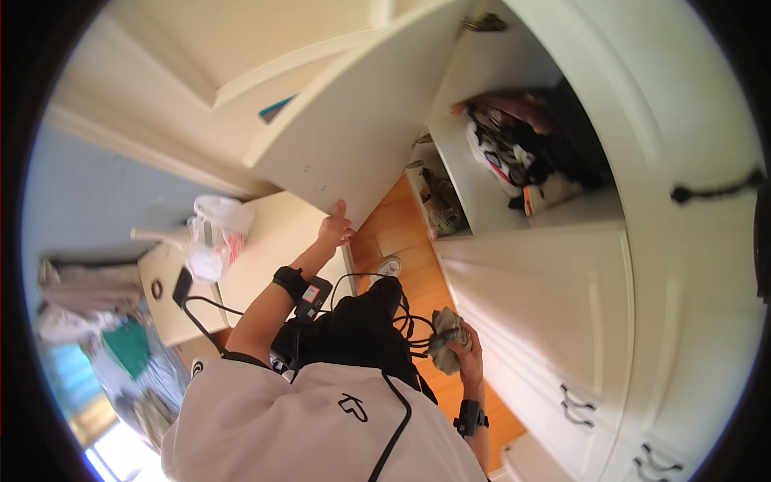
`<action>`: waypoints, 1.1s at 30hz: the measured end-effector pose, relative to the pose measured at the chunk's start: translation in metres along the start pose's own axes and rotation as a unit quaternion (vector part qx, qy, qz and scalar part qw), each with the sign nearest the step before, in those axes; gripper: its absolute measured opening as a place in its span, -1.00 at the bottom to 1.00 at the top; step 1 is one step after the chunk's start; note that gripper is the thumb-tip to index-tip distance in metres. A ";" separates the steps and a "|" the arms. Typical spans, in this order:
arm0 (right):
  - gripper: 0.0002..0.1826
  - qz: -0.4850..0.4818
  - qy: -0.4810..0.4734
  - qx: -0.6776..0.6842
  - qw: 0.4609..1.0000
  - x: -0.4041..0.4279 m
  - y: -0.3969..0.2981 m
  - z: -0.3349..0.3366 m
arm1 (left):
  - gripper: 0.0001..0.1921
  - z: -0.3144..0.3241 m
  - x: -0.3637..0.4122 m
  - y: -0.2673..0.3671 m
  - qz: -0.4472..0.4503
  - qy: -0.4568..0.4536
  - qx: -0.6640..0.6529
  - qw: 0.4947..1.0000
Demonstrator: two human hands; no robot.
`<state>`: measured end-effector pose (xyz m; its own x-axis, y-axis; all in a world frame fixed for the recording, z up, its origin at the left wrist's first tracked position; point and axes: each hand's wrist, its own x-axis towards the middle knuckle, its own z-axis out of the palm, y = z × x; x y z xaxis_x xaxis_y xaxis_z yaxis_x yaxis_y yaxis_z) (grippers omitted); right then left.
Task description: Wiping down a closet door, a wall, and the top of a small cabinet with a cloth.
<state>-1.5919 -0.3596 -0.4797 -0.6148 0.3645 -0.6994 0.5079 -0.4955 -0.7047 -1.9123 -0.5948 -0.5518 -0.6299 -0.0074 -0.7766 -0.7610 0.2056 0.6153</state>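
My left hand (336, 231) is at the lower corner of a swung-out white cabinet door (361, 126), thumb on its inner face. In my right hand (471, 355), low on the right side of my body, is a crumpled grey-beige cloth (447, 342). Behind the door, a cabinet compartment holds a heap of mixed clothes (518, 150), dark, white and brownish. A smaller compartment beside it holds more dark and patterned fabric (441, 205). Dark straps with small devices sit on both my wrists.
White plastic bags (217, 235) stand on a cream cabinet top (271, 253) at left, near a dark ring (157, 290). Closed white cabinet doors (542, 319) with dark handles line the right. Black cables (415, 322) loop before my body above the wooden floor (400, 223). Clothes hang at far left.
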 end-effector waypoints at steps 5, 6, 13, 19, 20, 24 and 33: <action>-0.39 -0.103 -0.111 -0.198 0.968 0.048 -0.102 0.058 | -0.53 -0.002 0.000 -0.050 -0.014 -0.079 -0.028 0.996; -0.38 -0.126 -0.139 -0.203 0.961 0.059 -0.115 0.071 | -0.59 -0.004 -0.002 -0.063 0.006 -0.094 -0.012 0.996; -0.37 -0.231 -0.281 -0.151 0.919 0.068 -0.142 0.170 | -0.65 -0.072 -0.058 -0.156 -0.068 0.006 -0.031 0.997; -0.41 -0.173 -0.311 -0.149 0.923 0.046 -0.092 0.184 | -0.42 -0.169 -0.071 -0.192 0.017 0.316 0.050 0.947; -0.42 -0.145 -0.297 -0.143 0.933 0.040 -0.086 0.178 | -0.41 -0.180 -0.069 -0.173 0.040 0.380 0.050 0.923; -0.41 -0.070 -0.253 -0.215 0.941 0.019 -0.037 0.138 | -0.33 -0.249 -0.054 -0.116 0.172 0.605 0.111 0.769; -0.39 0.010 -0.062 -0.192 0.979 -0.041 0.057 0.080 | -0.46 -0.309 -0.033 -0.023 0.219 0.307 -0.019 0.926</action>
<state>-1.5854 -0.4657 -0.4818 -0.6588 0.2471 -0.7106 0.6955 -0.1602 -0.7005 -1.9218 -0.9017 -0.4986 -0.8401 -0.4887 -0.2352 -0.4092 0.2867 0.8662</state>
